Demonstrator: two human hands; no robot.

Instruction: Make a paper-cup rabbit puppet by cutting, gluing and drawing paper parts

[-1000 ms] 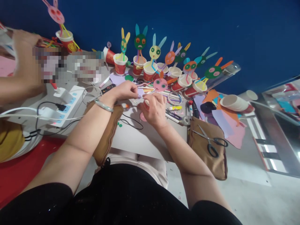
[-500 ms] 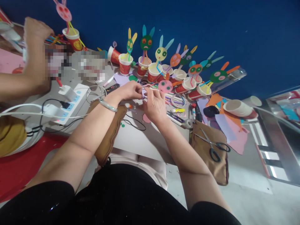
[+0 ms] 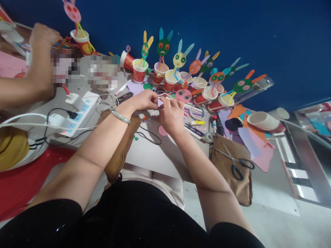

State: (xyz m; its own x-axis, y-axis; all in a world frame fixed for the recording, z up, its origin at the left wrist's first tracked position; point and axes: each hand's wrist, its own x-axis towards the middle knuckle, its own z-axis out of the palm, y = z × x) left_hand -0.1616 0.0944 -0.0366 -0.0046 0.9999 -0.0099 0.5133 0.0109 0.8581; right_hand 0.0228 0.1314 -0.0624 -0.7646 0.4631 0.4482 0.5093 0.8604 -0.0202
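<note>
Close together above the white table [image 3: 152,155], both my hands pinch a small piece of pale purple paper [image 3: 160,102]. My left hand [image 3: 145,100], with a pale bangle on the wrist, has thumb and fingers closed at the paper's left side. From the right, my right hand [image 3: 171,115] has its fingers curled around the other side, hiding part of the paper. A pink paper rabbit face [image 3: 183,94] with green eyes lies just beyond my right hand. Below the hands are a pink paper circle [image 3: 162,130] and a thin black cord [image 3: 148,137].
Paper cups [image 3: 140,71] with paper rabbits line the blue wall. Scissors [image 3: 235,162] lie on a brown cushion [image 3: 230,179] at right; another brown cushion [image 3: 121,151] is under my left forearm. A power strip [image 3: 81,113] and a co-worker's arm [image 3: 38,69] are at left.
My hands stay together on the purple paper, with only slight finger movement. The whole view has shifted slightly. The co-worker's hand at the left has lowered a little.
</note>
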